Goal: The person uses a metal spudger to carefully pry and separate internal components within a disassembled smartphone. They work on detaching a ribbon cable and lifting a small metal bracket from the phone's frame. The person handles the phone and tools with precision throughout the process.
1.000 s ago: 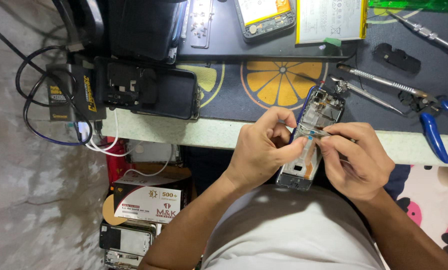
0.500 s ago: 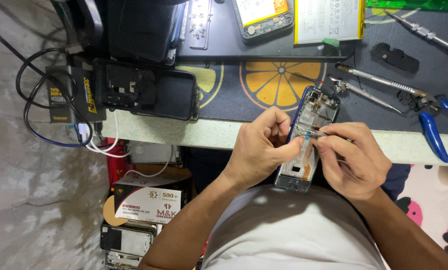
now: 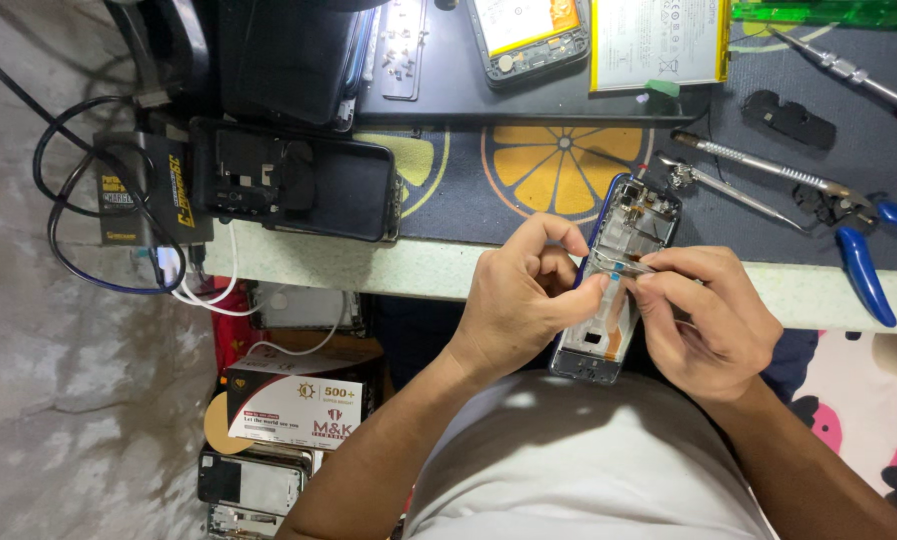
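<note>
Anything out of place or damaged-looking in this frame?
Nothing is spilled or broken by accident. The opened phone held between the left hand and right hand hangs past the bench edge, and a black phone overhangs that edge slightly.

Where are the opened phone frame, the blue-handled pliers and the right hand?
opened phone frame (image 3: 637,215): head view, its upper end.
blue-handled pliers (image 3: 861,268): head view, one blue handle.
right hand (image 3: 714,320): head view, back of the hand.

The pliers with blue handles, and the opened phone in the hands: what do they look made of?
Pliers: dull grey jaws look like steel; the glossy blue grips look like plastic or rubber coating. Opened phone: the thin shiny blue rim could be metal or plastic; the pale inner frame looks like matte plastic, though that is uncertain. The left hand and right hand grip it.
</note>
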